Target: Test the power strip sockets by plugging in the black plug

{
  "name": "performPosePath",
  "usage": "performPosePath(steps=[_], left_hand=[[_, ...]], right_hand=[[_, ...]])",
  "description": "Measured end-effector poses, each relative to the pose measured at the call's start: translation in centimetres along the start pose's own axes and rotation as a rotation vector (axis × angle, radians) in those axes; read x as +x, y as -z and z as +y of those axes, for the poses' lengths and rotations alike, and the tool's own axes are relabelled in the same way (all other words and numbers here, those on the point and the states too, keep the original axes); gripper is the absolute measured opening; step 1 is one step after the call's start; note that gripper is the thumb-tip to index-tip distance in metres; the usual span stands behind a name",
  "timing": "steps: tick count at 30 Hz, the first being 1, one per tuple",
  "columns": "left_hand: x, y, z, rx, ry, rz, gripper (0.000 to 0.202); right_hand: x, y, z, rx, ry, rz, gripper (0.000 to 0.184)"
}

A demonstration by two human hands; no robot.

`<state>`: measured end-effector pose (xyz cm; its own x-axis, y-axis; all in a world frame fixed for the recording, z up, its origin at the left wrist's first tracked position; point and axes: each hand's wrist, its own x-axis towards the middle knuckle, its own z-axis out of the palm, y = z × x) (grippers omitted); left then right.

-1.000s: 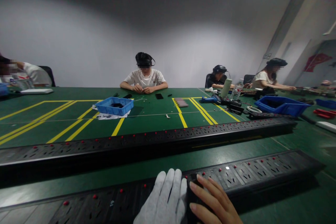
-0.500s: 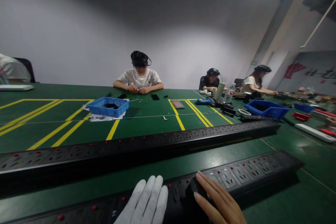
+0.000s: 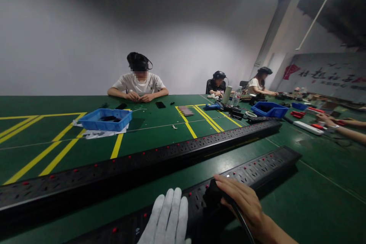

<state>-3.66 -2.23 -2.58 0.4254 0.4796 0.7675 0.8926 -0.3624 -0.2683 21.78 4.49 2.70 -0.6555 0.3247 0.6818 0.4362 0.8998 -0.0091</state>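
The near black power strip [image 3: 265, 167], a long row of sockets with red lights, runs slantwise across the table below me. My left hand [image 3: 168, 217], in a white glove, lies flat on it with fingers stretched out. Farther right along the strip, my bare right hand [image 3: 243, 198] has its fingers closed round a black plug [image 3: 211, 195] that stands at the sockets; how deep its pins sit is hidden. A black cable [image 3: 241, 217] runs from the plug under my right hand towards the bottom edge.
A second long power strip [image 3: 160, 160] lies just beyond. Farther off are a blue tray [image 3: 105, 122] with black parts, a phone [image 3: 160, 105], a blue hand tool [image 3: 214, 106] and a blue bin [image 3: 268, 109]. Several people sit round the green table; a co-worker's hands [image 3: 328, 120] show at right.
The view has turned to the right, so the wall lettering and a co-worker's arms show more. My right hand stays on the plug, its wrist and the cable now visible. My left hand stays flat.
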Motion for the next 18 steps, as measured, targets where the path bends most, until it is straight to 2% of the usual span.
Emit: performPosePath(steps=[2,3,6,7,8,9,10,11,13,15,18], left_hand=[[-0.1,0.0,0.1,-0.022,0.019,-0.009,0.043],[-0.1,0.0,0.2,-0.030,0.029,-0.014,0.043],[0.0,0.3,0.2,-0.055,0.035,-0.037,0.044],[0.0,0.4,0.1,-0.061,0.030,-0.038,0.044],[0.0,0.6,0.0,-0.065,0.023,-0.034,0.043],[0.0,0.7,-0.1,-0.066,0.012,-0.026,0.043],[0.0,0.8,-0.2,-0.063,-0.001,-0.017,0.043],[0.0,0.9,-0.3,-0.058,-0.014,-0.008,0.042],[0.0,1.0,-0.3,-0.048,-0.036,-0.005,0.040],[0.2,1.1,-0.3,-0.051,-0.031,0.000,0.038],[0.5,1.4,-0.1,-0.085,-0.001,0.029,0.036]], right_hand=[[0.1,0.3,-0.1,-0.033,0.050,0.054,0.036],[0.2,0.6,-0.1,-0.038,0.021,0.115,0.035],[0.8,1.1,-0.4,0.028,-0.214,0.457,0.031],[1.1,1.1,-0.6,0.081,-0.293,0.520,0.030],[1.4,1.1,-0.8,0.149,-0.338,0.525,0.028],[1.8,0.9,-1.2,0.220,-0.352,0.443,0.027],[2.3,0.7,-1.5,0.284,-0.347,0.303,0.026],[2.7,0.3,-1.7,0.329,-0.317,0.170,0.026],[3.5,-0.6,-2.0,0.360,-0.234,-0.001,0.026],[4.0,-1.5,-1.8,0.332,-0.192,-0.039,0.028],[4.4,-2.3,-1.4,0.268,-0.175,-0.010,0.029]])
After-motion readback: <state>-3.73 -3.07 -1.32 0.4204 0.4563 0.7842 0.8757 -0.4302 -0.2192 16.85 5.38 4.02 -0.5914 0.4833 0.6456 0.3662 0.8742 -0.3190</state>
